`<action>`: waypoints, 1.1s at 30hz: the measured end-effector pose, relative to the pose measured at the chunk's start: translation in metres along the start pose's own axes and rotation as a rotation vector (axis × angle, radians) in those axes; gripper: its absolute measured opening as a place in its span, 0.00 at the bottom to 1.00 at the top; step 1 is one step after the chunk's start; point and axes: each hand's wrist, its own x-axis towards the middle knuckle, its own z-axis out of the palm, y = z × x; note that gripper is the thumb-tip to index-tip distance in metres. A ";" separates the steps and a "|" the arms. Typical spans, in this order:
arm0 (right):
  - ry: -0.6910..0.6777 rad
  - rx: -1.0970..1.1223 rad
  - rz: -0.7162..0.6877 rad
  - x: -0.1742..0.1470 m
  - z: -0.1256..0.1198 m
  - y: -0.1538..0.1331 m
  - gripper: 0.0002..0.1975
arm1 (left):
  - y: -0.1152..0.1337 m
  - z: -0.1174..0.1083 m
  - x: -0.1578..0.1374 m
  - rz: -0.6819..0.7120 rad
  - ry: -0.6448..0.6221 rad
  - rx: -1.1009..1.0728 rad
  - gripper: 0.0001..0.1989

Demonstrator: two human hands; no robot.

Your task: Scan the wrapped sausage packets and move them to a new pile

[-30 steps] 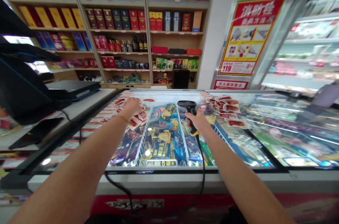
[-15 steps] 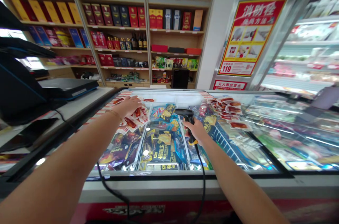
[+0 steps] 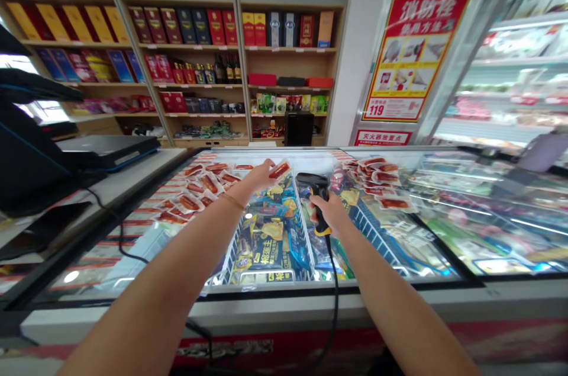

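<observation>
My left hand [image 3: 262, 173] is closed on the edge of a clear packet of sausage [image 3: 279, 170], reddish-brown inside, held above the freezer's glass top. In my right hand [image 3: 327, 210] is a black barcode scanner [image 3: 314, 182] with yellow trim, its head pointing left toward the packet without touching it. A black cable [image 3: 335, 281] runs down from the scanner's handle. Left of my left hand lies a loose pile of similar sausage packets [image 3: 208, 183] on the glass. A second pile of packets [image 3: 377, 177] lies to the right of the scanner.
Beneath the glass of the chest freezer [image 3: 284, 290], wire baskets hold bagged goods [image 3: 268, 243]. A weighing scale [image 3: 109, 148] stands on the left counter beside a dark flat device [image 3: 48, 225]. Behind are shelves of boxes [image 3: 266, 29]; a red poster [image 3: 415, 56] hangs on the wall.
My left hand has moved right from the left pile and now holds one sausage packet near the scanner. My right hand keeps the scanner in nearly the same place.
</observation>
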 end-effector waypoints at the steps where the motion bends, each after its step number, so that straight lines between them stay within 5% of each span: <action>1: 0.017 0.007 0.011 0.001 -0.001 0.000 0.12 | 0.007 0.015 -0.001 -0.030 0.000 -0.082 0.29; 6: 0.032 -0.003 0.036 0.002 -0.003 -0.001 0.10 | 0.017 0.068 -0.005 -0.133 0.091 -0.341 0.31; 10: 0.007 -0.047 0.034 0.001 -0.001 0.000 0.09 | 0.007 0.086 -0.006 -0.130 0.234 -0.554 0.20; 23: -0.029 -0.170 0.044 -0.007 0.003 0.004 0.10 | -0.014 0.090 -0.010 -0.054 0.340 -0.657 0.08; 33: -0.082 -0.222 0.017 -0.015 0.006 0.004 0.10 | -0.025 0.104 -0.002 -0.146 0.409 -1.022 0.22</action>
